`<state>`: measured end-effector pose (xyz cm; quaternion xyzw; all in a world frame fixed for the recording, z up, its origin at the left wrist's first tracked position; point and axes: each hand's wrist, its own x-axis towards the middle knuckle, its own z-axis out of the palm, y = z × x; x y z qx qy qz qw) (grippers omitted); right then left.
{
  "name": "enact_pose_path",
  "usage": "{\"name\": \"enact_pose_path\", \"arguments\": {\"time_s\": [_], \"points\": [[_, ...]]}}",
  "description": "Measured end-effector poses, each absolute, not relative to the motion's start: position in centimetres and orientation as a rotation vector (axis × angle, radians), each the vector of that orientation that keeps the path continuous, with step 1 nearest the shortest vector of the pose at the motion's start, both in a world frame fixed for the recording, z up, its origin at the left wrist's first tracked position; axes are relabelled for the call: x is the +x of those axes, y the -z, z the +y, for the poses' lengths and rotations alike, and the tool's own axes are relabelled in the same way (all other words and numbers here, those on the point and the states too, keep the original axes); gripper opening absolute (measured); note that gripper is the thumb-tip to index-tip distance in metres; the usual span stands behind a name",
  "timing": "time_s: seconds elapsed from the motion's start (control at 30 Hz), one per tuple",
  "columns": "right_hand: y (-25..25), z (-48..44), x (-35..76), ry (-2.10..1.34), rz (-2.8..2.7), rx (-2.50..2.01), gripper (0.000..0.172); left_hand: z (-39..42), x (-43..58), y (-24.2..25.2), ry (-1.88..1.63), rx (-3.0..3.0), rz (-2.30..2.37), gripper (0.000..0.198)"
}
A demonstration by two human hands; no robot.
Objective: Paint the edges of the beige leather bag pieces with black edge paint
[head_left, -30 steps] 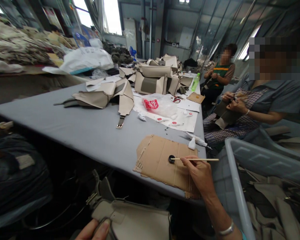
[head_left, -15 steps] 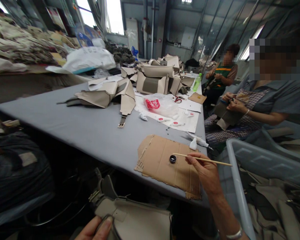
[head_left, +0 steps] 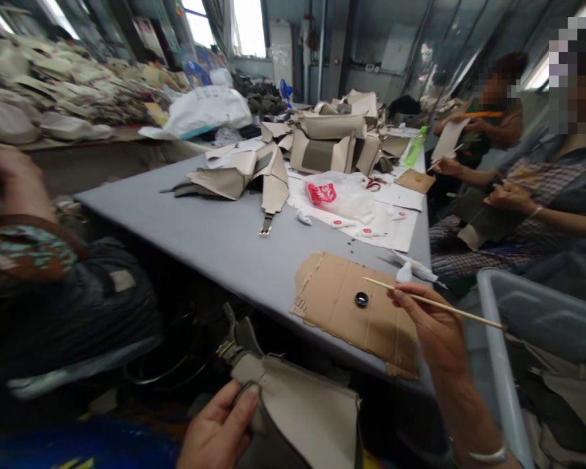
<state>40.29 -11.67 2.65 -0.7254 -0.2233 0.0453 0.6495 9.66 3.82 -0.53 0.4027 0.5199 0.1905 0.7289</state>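
My left hand [head_left: 222, 426] pinches the edge of a beige leather bag piece [head_left: 303, 407] with a dark edge and a metal buckle at its upper left, held below the table's front edge. In my right hand [head_left: 434, 319] is a thin wooden stick [head_left: 456, 309], its tip pointing left above a sheet of cardboard [head_left: 332, 286]. Just below that tip, a small round black cap [head_left: 361, 299] with something dark and shiny in it sits on the cardboard. A small white bottle [head_left: 404, 271] stands by the cardboard's far edge, behind my right hand.
A grey table [head_left: 215, 228] carries a pile of beige bag pieces [head_left: 322, 150], a clear plastic bag [head_left: 344, 195] and a green bottle [head_left: 415, 148]. On the right stands a grey plastic bin [head_left: 493, 339] of leather pieces. Co-workers sit right; another person's arm [head_left: 24, 195] is at left.
The stick's tip has lifted away from the black cap as my right hand rises slightly. My view has turned left, and another person's arm has come into sight there.
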Motion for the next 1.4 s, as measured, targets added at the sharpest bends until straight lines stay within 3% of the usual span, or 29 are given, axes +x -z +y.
{"name": "enact_pose_path", "arguments": {"time_s": [0.17, 0.37, 0.53, 0.8, 1.4], "points": [[-0.6, -11.6, 39.1, -0.169, -0.341, -1.499, 0.022, 2.8, 9.8, -0.5, -0.458, 0.994, 1.008, 0.035], [-1.6, -9.9, 34.0, -0.700, -0.536, -1.278, 0.013, 2.4, 9.7, -0.5, -0.449, 1.034, 1.033, 0.034], [-2.9, -8.3, 30.3, -0.926, -0.709, -1.367, 0.017, 2.1, 9.6, -0.5, -0.441, 1.055, 0.980, 0.034], [-2.6, -7.3, 30.1, -0.962, -0.759, -1.403, 0.023, 1.7, 9.8, -1.5, -0.426, 1.032, 0.917, 0.034], [-1.9, -6.6, 31.2, -1.103, -0.907, -1.317, 0.016, 1.8, 10.3, -2.2, -0.423, 1.035, 0.865, 0.036]]}}
